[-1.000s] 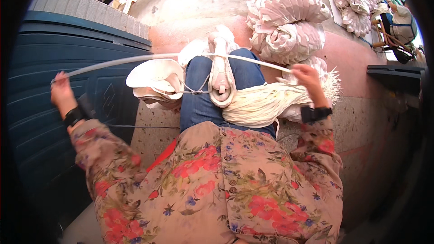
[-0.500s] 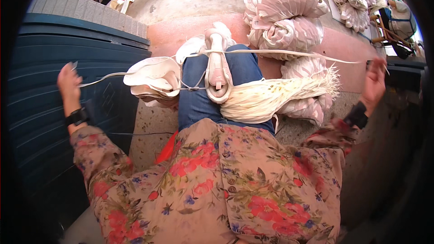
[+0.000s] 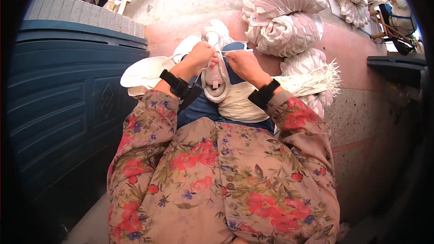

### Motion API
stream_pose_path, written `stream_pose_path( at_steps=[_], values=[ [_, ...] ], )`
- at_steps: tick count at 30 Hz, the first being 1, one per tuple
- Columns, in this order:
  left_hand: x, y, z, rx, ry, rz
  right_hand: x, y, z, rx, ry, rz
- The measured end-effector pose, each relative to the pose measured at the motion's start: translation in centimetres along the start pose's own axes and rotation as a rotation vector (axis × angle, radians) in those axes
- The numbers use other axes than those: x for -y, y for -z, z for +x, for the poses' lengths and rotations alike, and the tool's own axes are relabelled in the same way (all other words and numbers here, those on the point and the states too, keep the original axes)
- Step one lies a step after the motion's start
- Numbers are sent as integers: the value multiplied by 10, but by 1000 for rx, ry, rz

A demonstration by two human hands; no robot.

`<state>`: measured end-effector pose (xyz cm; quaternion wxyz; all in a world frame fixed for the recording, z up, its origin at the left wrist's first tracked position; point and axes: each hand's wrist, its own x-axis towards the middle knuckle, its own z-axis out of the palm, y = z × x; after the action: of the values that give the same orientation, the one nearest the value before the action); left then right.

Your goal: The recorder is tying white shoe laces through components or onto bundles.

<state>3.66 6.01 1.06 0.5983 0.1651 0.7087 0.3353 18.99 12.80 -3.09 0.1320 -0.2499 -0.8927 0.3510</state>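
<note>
Both hands are raised over the lap and meet close together at the centre of the view. The left hand (image 3: 199,56) has its fingers (image 3: 209,59) curled shut, pinching a thin pale strip (image 3: 235,51) that runs across to the right hand (image 3: 244,63). The right hand's fingers (image 3: 230,59) are likewise closed on the same strip, so the short span between the two grips appears taut. The exact contact under the left fingers is hidden by the knuckles.

Directly below and between the fingers sits a woven cream piece (image 3: 216,81), narrow and rounded, resting on the knee in blue jeans (image 3: 203,108). The strip passes just above its upper end; whether it is threaded through the piece cannot be told.

Just below the right fingers, a thick bundle of pale strips (image 3: 289,88) lies across the lap, its loose ends fanning outward to the right. To the left of the left fingers, a flat cream woven piece (image 3: 144,74) rests beside the thigh, touching a dark blue panelled door (image 3: 68,99).

Beyond the fingers, on the reddish floor (image 3: 352,45), stand stacked woven rolls (image 3: 282,18), well apart from the hands. Each wrist carries a black strap (image 3: 266,92).
</note>
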Motion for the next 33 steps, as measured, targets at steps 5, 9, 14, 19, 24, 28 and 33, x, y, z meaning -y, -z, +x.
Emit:
stream_pose_path(
  at_steps=[5,9,14,19,24,28,33],
  values=[
    [8,-6,13,-37,-63,-23,-6,-9,14,63,-98,-221],
    [16,-7,11,-43,-108,-77,-5,-15,20,-63,-34,-276],
    [21,-7,7,-63,-131,-90,-5,-16,29,29,39,-306],
    [17,-7,1,-95,-157,-102,-8,-18,33,-16,10,-135],
    [12,5,-4,-367,-214,123,2,-21,23,-88,-92,-201],
    [15,3,-3,-469,-513,729,7,-17,19,-79,-17,-235],
    [21,-16,7,-491,-503,1223,-8,-11,27,163,-53,-117]
  ],
)
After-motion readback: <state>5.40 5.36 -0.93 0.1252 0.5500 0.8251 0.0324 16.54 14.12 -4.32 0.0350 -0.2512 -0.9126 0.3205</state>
